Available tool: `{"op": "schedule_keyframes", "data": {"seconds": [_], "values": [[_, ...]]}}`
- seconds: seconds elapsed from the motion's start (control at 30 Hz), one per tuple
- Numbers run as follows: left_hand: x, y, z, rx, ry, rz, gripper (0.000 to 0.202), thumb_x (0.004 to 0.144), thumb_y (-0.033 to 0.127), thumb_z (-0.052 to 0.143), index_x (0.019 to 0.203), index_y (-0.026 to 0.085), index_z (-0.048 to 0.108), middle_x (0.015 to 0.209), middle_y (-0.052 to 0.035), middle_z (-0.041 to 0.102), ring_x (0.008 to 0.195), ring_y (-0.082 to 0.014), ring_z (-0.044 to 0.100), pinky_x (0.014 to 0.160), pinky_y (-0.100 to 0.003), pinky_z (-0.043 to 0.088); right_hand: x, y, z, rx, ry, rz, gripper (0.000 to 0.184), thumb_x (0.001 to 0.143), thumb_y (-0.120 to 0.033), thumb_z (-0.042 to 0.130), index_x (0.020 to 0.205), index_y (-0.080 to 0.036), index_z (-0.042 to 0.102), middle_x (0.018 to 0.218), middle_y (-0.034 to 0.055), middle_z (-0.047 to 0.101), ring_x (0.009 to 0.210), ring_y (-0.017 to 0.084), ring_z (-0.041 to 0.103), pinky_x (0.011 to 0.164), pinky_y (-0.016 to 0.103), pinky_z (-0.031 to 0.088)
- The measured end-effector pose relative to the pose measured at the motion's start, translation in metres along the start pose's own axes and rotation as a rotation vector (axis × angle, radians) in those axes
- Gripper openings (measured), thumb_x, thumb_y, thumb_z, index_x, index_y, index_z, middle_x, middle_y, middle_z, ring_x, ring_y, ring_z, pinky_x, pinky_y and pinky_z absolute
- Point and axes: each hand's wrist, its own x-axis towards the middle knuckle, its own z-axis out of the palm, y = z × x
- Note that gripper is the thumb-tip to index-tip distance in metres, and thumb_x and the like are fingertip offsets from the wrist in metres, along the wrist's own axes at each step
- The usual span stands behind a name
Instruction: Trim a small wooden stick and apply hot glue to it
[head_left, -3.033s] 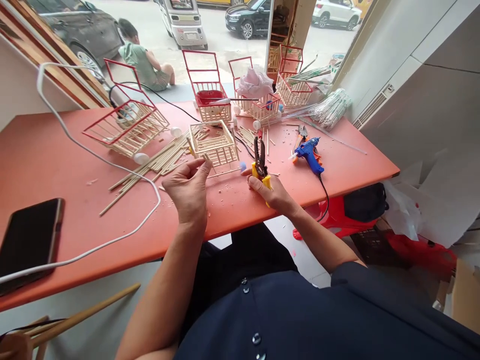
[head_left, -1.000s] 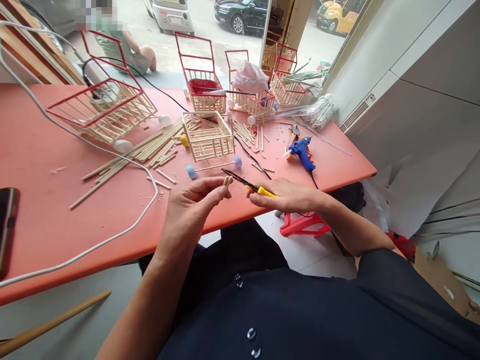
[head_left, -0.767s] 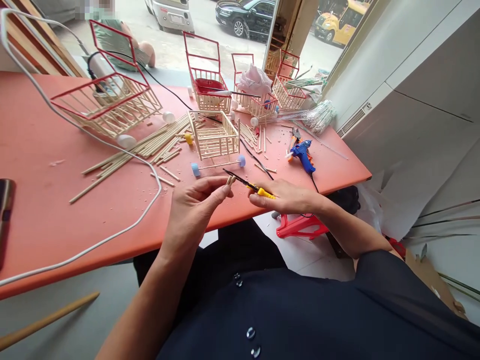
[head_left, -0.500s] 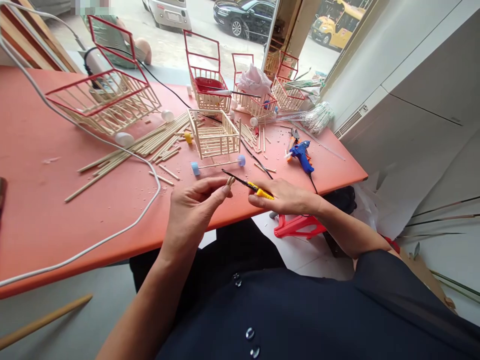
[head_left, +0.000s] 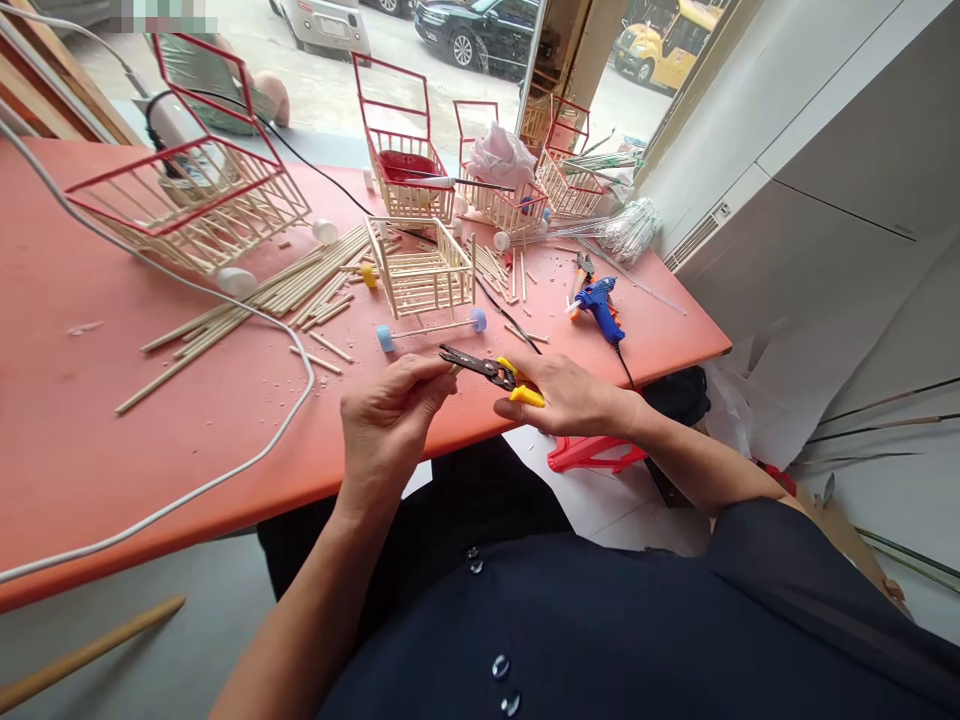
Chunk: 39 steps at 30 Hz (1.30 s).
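Red table, near edge: left hand angled rightward, pinching stick, count hidden. One plain basket beyond. One pliers, nose left; right hand back-up, curled round handles. One glue gun, toward right edge.

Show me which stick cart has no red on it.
The pale cart nearest the left hand, with two blue wheels at its near side; the other four all have red handles.

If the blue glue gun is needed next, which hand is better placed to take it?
Probably the right hand: it is nearer to the blue glue gun than the left hand. However, it holds the yellow-handled pliers, so it would first have to release them.
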Motion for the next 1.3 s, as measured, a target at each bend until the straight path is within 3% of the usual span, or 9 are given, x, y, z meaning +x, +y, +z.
{"op": "schedule_keyframes", "data": {"seconds": [0.2, 0.33, 0.57, 0.77, 0.9, 1.07, 1.3], "values": [[-0.001, -0.004, 0.006, 0.024, 0.071, 0.088, 0.011, 0.094, 0.017, 0.080, 0.094, 0.027, 0.085, 0.079, 0.0025, 0.076, 0.074, -0.0138, 0.070, 0.070, -0.029, 0.055, -0.001, -0.003, 0.006, 0.049, 0.052, -0.045, 0.050, 0.099, -0.072, 0.058, 0.092, -0.024, 0.046, 0.087, 0.0013, 0.059, 0.078, 0.018, 0.049, 0.075, 0.033, 0.036], [-0.004, -0.011, 0.010, -0.085, 0.060, -0.037, 0.002, 0.093, 0.027, 0.086, 0.094, 0.025, 0.085, 0.078, 0.0008, 0.075, 0.071, -0.0139, 0.068, 0.069, -0.029, 0.055, -0.001, 0.001, 0.006, 0.035, 0.030, -0.041, 0.051, 0.100, -0.074, 0.057, 0.101, -0.022, 0.053, 0.093, 0.0028, 0.062, 0.081, 0.020, 0.051, 0.077, 0.034, 0.039], [-0.004, -0.008, 0.017, -0.387, 0.037, -0.300, 0.034, 0.080, 0.052, 0.099, 0.091, 0.024, 0.084, 0.073, -0.0009, 0.070, 0.070, -0.0148, 0.061, 0.069, -0.029, 0.052, -0.002, 0.006, 0.003, -0.089, 0.139, -0.064, 0.053, 0.097, -0.072, 0.063, 0.108, -0.021, 0.054, 0.103, 0.0092, 0.065, 0.088, 0.024, 0.054, 0.086, 0.038, 0.042], [0.001, 0.001, 0.021, -0.468, 0.023, -0.373, 0.041, 0.068, 0.054, 0.106, 0.081, 0.023, 0.083, 0.068, 0.0001, 0.066, 0.065, -0.0134, 0.057, 0.066, -0.029, 0.048, -0.005, 0.005, 0.005, -0.107, 0.131, -0.034, 0.055, 0.099, -0.076, 0.058, 0.106, -0.022, 0.053, 0.102, 0.0094, 0.065, 0.089, 0.025, 0.054, 0.085, 0.038, 0.040], [0.002, 0.004, 0.019, -0.475, 0.005, -0.430, 0.039, 0.065, 0.050, 0.107, 0.080, 0.022, 0.084, 0.063, 0.0004, 0.065, 0.063, -0.0130, 0.057, 0.064, -0.028, 0.047, -0.006, 0.005, 0.004, -0.046, 0.067, -0.002, 0.052, 0.097, -0.073, 0.060, 0.101, -0.022, 0.051, 0.097, 0.0056, 0.063, 0.085, 0.022, 0.053, 0.082, 0.036, 0.039], [0.008, 0.007, 0.012, -0.485, -0.086, -0.580, 0.040, 0.061, 0.044, 0.108, 0.083, 0.018, 0.088, 0.067, -0.0043, 0.072, 0.062, -0.0134, 0.060, 0.063, -0.028, 0.049, -0.009, 0.005, -0.003, 0.051, -0.105, 0.123, 0.054, 0.100, -0.076, 0.057, 0.099, -0.022, 0.053, 0.091, 0.0015, 0.064, 0.083, 0.020, 0.057, 0.080, 0.034, 0.040], [0.021, 0.005, 0.004, -0.393, -0.204, -0.760, 0.048, 0.052, 0.048, 0.110, 0.081, 0.017, 0.088, 0.073, -0.0108, 0.080, 0.069, -0.0193, 0.074, 0.063, -0.027, 0.055, -0.012, 0.004, -0.012, 0.098, -0.226, 0.244, 0.067, 0.098, -0.086, 0.053, 0.106, -0.020, 0.059, 0.095, 0.0028, 0.068, 0.088, 0.023, 0.063, 0.083, 0.036, 0.044]]}}
